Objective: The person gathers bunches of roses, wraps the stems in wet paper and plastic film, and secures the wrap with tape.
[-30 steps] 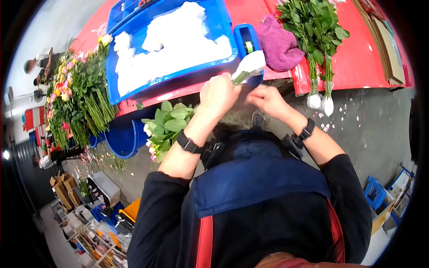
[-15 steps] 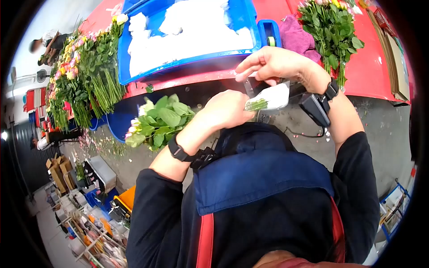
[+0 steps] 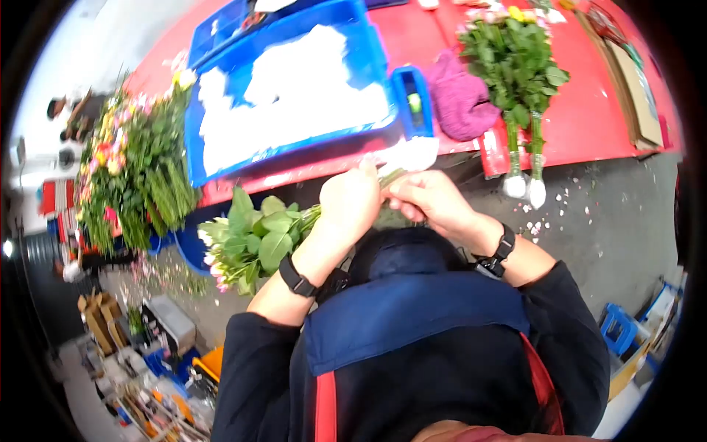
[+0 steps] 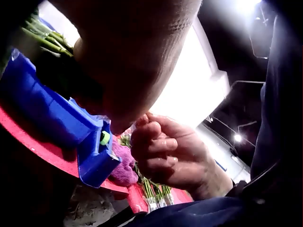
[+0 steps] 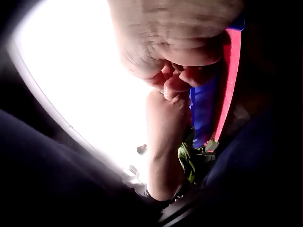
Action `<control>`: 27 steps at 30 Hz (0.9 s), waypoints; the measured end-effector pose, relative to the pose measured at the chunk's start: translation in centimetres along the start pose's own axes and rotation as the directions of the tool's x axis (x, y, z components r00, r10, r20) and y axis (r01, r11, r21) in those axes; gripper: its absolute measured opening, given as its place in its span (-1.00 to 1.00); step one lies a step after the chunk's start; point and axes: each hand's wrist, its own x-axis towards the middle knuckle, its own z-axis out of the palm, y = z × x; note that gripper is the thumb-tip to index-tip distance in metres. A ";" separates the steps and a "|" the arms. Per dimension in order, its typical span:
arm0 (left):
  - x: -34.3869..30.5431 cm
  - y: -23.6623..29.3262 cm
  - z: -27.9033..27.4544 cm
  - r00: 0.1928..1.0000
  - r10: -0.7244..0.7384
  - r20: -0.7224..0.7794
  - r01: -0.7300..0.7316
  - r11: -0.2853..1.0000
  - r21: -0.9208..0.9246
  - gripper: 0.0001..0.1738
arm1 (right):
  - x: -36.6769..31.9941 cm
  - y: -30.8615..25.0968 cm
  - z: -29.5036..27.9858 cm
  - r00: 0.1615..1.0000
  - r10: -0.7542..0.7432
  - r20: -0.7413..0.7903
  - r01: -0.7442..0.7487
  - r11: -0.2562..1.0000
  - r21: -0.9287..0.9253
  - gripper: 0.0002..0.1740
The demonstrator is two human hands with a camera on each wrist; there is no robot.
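Note:
My left hand [image 3: 350, 202] grips the stems of a bunch of roses [image 3: 254, 239], its leaves and pale pink heads pointing left. A white wrapped end [image 3: 409, 156] of the bunch sticks out past this hand to the right. My right hand [image 3: 434, 199] is close against the left hand at the stems, fingers curled and thumb to forefinger. In the left wrist view that right hand [image 4: 170, 153] shows its curled, wet-looking fingers. I cannot tell for sure what lies in its pinch, as the fingertips hide it.
A blue tray [image 3: 294, 136] of white wadding sits on the red table [image 3: 574, 110]. Beside it are a blue holder [image 3: 412, 99] with a green roll and a purple cloth [image 3: 460, 96]. Bunches with wrapped ends [image 3: 526, 188] overhang the edge; loose flowers [image 3: 140, 162] are piled left.
My right hand passed over the bunch with a clear strip stretched from it, then came back down beside the left hand. The bunch's white end swung down, then up towards the table.

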 end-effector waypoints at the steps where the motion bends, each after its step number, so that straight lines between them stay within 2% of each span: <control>1: 1.0 0.3 0.4 0.991 0.105 -0.079 -0.097 0.991 0.095 -0.70 | -0.8 -0.6 -0.4 1.000 -0.024 0.012 0.022 0.995 0.100 -0.74; 2: 2.1 1.0 0.5 0.989 0.126 -0.078 -0.117 0.987 0.111 -0.66 | -1.7 -1.4 -0.7 0.998 -0.048 0.031 0.041 0.980 0.195 -0.68; 3: 3.1 2.0 0.3 0.981 0.182 -0.066 -0.173 0.977 0.123 -0.67 | -2.9 -2.1 -1.2 0.976 -0.215 0.042 0.213 0.976 0.042 -0.61; 4: 3.8 3.2 0.3 0.971 0.234 -0.050 -0.225 0.965 0.135 -0.67 | -3.8 -1.7 -1.7 0.868 -0.494 -0.043 0.470 0.848 -0.246 -0.60; 5: 4.3 4.9 0.4 0.947 0.319 -0.045 -0.301 0.924 0.235 -0.70 | -4.6 -3.0 -3.1 0.688 -0.722 0.074 0.542 0.444 -0.713 -0.56; 6: 4.8 6.6 0.4 0.904 0.426 -0.044 -0.400 0.875 0.273 -0.76 | -5.5 -4.4 -4.4 0.517 -0.798 0.308 0.372 -0.115 -0.921 -0.52; 7: 5.3 8.3 0.3 0.849 0.528 -0.039 -0.492 0.814 0.310 -0.81 | -6.4 -4.4 -4.9 0.506 -0.800 0.321 0.265 -0.210 -0.941 -0.48; 8: 5.7 10.2 0.4 0.783 0.621 -0.029 -0.576 0.743 0.342 -0.85 | -7.1 -4.0 -6.0 0.631 -0.756 0.175 0.182 -0.075 -0.980 -0.49; 10: 6.7 14.5 0.2 0.705 0.697 0.132 -0.709 0.683 0.175 -0.89 | -8.5 -2.4 -9.0 0.808 -0.575 -0.131 -0.033 0.179 -0.983 -0.53; 11: 7.1 16.7 -0.8 0.647 0.729 0.224 -0.762 0.610 0.216 -0.84 | -9.6 -2.1 -10.3 0.774 -0.579 -0.256 -0.023 0.378 -0.925 -0.58; 12: 7.6 18.7 -2.6 0.589 0.744 0.316 -0.808 0.532 0.252 -0.79 | -10.7 -1.6 -11.9 0.685 -0.675 -0.274 0.041 0.411 -0.911 -0.65; 13: 8.6 19.7 -2.5 0.466 0.884 -0.031 -0.832 0.450 0.325 -0.71 | -11.7 -1.2 -13.4 0.580 -0.719 -0.383 -0.007 0.466 -0.885 -0.69; 14: 9.3 20.3 -2.4 0.247 0.901 -0.356 -0.823 0.389 0.414 -0.63 | -12.5 -0.8 -14.8 0.463 -0.742 -0.484 -0.046 0.525 -0.850 -0.72; 16: 9.4 21.1 -3.4 0.321 0.861 -0.395 -0.869 0.433 0.239 -0.55 | -13.4 -0.1 -18.6 0.227 -0.789 -0.571 -0.030 0.581 -0.814 -0.75; 18: 9.5 20.3 -3.7 0.396 0.836 -0.379 -0.878 0.465 0.108 -0.51 | -14.7 -0.3 -21.9 0.204 -0.692 -0.692 -0.185 0.667 -0.722 -0.74; 20: 9.4 16.7 -2.8 0.476 0.823 -0.311 -0.861 0.508 0.027 -0.51 | -15.0 0.5 -25.8 0.185 -0.624 -0.760 -0.246 0.719 -0.650 -0.73; 22: 8.8 12.1 -2.0 0.595 0.753 -0.281 -0.789 0.614 -0.025 -0.52 | -14.2 2.0 -30.1 0.127 -0.693 -0.709 -0.418 0.611 -0.672 -0.70; 24: 7.9 6.2 -0.9 0.732 0.618 -0.286 -0.667 0.736 -0.118 -0.53 | -13.1 4.0 -34.1 0.179 -0.679 -0.712 -0.366 0.625 -0.689 -0.66; 25: 7.2 3.2 -0.4 0.799 0.524 -0.294 -0.579 0.803 -0.141 -0.55 | -12.2 4.1 -34.2 0.193 -0.668 -0.719 -0.354 0.636 -0.686 -0.64; 26: 6.2 -0.1 -0.1 0.857 0.416 -0.303 -0.476 0.865 -0.160 -0.56 | -11.6 5.5 -36.3 0.213 -0.652 -0.728 -0.453 0.594 -0.665 -0.64; 27: 5.0 -3.5 0.1 0.903 0.309 -0.300 -0.363 0.920 -0.145 -0.58 | -10.8 5.8 -36.4 0.261 -0.621 -0.739 -0.403 0.625 -0.668 -0.64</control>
